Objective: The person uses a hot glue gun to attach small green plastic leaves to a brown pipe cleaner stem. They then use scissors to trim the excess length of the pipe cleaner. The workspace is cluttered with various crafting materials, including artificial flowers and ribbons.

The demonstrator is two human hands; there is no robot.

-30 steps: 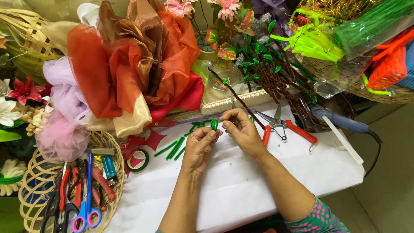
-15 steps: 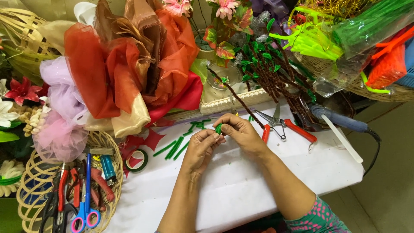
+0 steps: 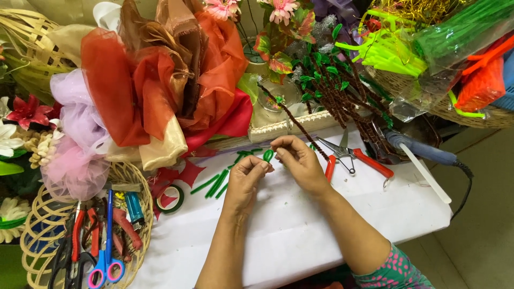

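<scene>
A small green leaf [image 3: 267,155] is pinched between both hands above the white table [image 3: 321,225], just in front of the dark brown beaded stem [image 3: 300,131] that slants up toward the foliage. The left hand [image 3: 247,179] has its grip clamped together on the lower part of the leaf, thumb and forefinger closed around it. The right hand [image 3: 300,160] curls over from the other side, its fingertips closed on the upper part of the leaf, so the two hands touch there.

Just right of the leaf lie red-handled pliers [image 3: 350,158] on the table, touching the right hand's far edge. Farther right of the leaf rests a blue-grey glue gun [image 3: 423,152] with a white glue stick [image 3: 425,172] beside it. Left of the leaf, several cut green stem pieces [image 3: 217,184] lie scattered on the table, and beyond them a roll of green tape [image 3: 171,198]. Well to the left of the leaf stands a wicker basket [image 3: 136,176] holding blue-handled scissors [image 3: 107,251] and other tools. Behind the leaf rise bunched orange and red organza fabric [image 3: 160,80] and dark branches with green leaves [image 3: 337,85].
</scene>
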